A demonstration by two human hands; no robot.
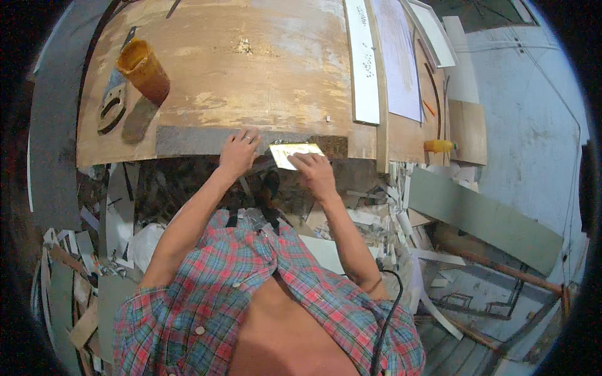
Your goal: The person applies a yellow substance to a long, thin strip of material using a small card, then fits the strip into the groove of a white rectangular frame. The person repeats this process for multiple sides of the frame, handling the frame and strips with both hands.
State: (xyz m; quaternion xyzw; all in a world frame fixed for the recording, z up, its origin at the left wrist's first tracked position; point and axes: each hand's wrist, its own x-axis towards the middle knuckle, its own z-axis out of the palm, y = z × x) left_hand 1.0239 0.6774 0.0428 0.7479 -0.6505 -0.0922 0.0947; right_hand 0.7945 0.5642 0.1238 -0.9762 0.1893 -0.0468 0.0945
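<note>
A long narrow grey-brown strip (194,141) lies along the near edge of the wooden work table (207,75). Its right end looks darker and glossier. My left hand (239,152) rests on the strip near its middle, fingers extended over its surface. Just to the right, my right hand (313,172) grips a flat whitish spreader (290,155) with a yellow far edge. That edge meets the strip near the dark part. An orange-brown stained container (145,72) stands on the table's left side, beside a handsaw (113,106).
White boards (364,62) and a pale lilac sheet (398,62) lie along the table's right side. A yellow bottle (440,146) lies on its side near the right corner. Offcuts and scraps (364,216) crowd the floor below. A black cable (390,313) hangs by my right arm.
</note>
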